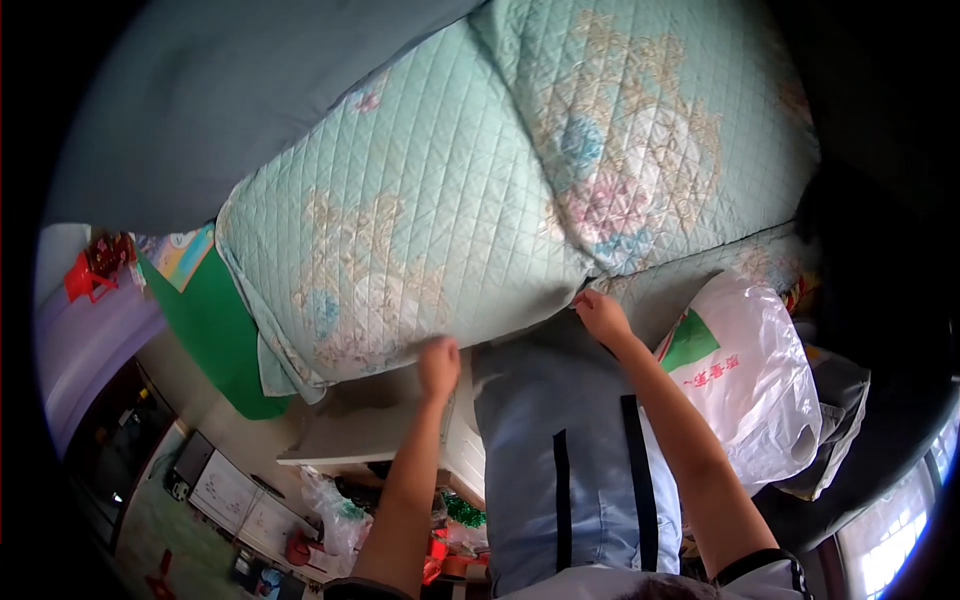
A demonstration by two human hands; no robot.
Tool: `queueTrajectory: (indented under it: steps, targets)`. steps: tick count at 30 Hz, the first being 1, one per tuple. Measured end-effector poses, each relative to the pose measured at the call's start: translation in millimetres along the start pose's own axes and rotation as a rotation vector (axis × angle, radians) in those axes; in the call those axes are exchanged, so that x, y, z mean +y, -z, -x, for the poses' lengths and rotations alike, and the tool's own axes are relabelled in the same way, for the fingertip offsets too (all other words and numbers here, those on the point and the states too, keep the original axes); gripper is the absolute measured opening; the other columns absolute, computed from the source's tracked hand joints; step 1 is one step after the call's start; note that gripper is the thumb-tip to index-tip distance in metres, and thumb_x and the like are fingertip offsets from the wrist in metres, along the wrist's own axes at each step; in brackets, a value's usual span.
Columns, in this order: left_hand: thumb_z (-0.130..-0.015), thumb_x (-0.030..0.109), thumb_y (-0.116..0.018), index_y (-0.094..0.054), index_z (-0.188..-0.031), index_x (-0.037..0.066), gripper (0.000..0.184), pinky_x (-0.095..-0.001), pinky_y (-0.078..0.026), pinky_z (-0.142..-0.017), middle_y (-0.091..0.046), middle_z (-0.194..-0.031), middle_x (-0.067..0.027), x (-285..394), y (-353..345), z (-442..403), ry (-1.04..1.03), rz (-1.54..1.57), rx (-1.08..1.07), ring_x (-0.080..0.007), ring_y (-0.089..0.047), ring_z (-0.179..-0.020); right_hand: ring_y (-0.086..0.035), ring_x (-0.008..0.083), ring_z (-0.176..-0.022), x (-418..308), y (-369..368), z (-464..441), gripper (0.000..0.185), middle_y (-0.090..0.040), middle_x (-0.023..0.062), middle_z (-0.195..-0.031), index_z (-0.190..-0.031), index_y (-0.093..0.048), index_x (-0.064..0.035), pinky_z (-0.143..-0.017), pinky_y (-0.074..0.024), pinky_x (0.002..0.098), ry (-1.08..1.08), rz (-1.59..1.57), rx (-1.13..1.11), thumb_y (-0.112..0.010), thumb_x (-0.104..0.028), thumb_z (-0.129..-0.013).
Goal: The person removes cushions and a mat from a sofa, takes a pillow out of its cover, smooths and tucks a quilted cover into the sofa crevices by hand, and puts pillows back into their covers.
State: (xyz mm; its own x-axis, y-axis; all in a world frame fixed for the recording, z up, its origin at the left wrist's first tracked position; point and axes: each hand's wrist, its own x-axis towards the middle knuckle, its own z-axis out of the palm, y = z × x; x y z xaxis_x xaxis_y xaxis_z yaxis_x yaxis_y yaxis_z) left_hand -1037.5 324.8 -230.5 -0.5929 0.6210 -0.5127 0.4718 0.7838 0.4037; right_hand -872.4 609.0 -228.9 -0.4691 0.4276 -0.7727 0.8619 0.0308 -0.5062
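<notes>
- L hand blurred, curled by quilted cover's nr edge, grip unclear
- R hand fingertips bunched at same edge, can't tell if gripping
- Plastic bag to R

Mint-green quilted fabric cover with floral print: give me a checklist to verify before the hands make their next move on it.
1. Floral side of the mint-green quilted fabric cover showing: ok, the printed flowers face the camera.
2. Bare right hand at the near edge: ok, beside the dark crease between the two large panels.
3. Bare left hand holding fabric: cannot tell, it is curled and blurred by the near edge.
4. Cover lying smooth: not ok, the crease cuts across it and its left end hangs in folds.
5. Right-hand near section unobstructed in view: not ok, the white plastic bag with red lettering and a green patch hides part of it.
</notes>
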Motion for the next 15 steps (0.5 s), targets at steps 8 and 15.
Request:
queueTrajectory:
  steps: [8,15]
  targets:
    - [-0.072,0.010,-0.051,-0.047,-0.105,0.006,0.033,-0.0407,-0.036,-0.084,-0.047,-0.105,-0.0146,-104,101,-56,0.140,-0.211,0.528,-0.0335,-0.044,-0.098,-0.059,0.0266,-0.071,-49,-50,12,0.021,-0.061,0.0124,-0.074,-0.089,-0.060,-0.0067,-0.066,-0.0453,0.0348,-0.019,0.214,0.016,-0.049,-0.019,-0.076]
    - [-0.066,0.029,-0.066,-0.029,-0.129,0.012,0.075,-0.0546,-0.021,-0.097,-0.023,-0.137,-0.0066,-286,205,-17,0.747,-0.795,0.342,-0.0331,-0.023,-0.124,-0.056,0.0124,-0.062,-68,-116,16,0.022,-0.060,0.0054,-0.070,-0.091,-0.059,-0.0022,-0.060,-0.0450,0.0264,-0.077,0.094,-0.090,-0.046,-0.016,-0.079]
